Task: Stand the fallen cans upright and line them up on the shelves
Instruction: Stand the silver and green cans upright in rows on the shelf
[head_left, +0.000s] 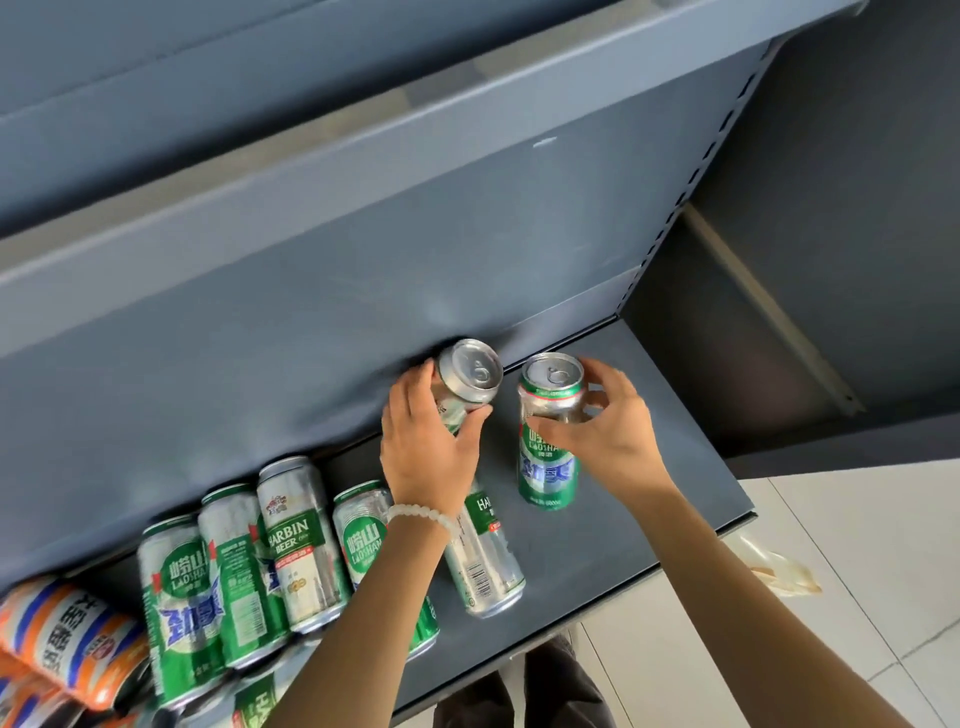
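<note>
My left hand grips a silver and green can near its top, holding it tilted by the shelf's back panel. My right hand holds a green Laoshan can by its upper part; it stands upright on the grey shelf. Under my left wrist stands a silver Harbin can. To the left, several green and silver cans stand together, among them a Harbin Beer can and a Laoshan can.
Orange and white packets lie at the shelf's left end. An upper grey shelf overhangs the work area. The shelf's front edge runs lower right, with pale floor tiles beyond and a crumpled wrapper on them.
</note>
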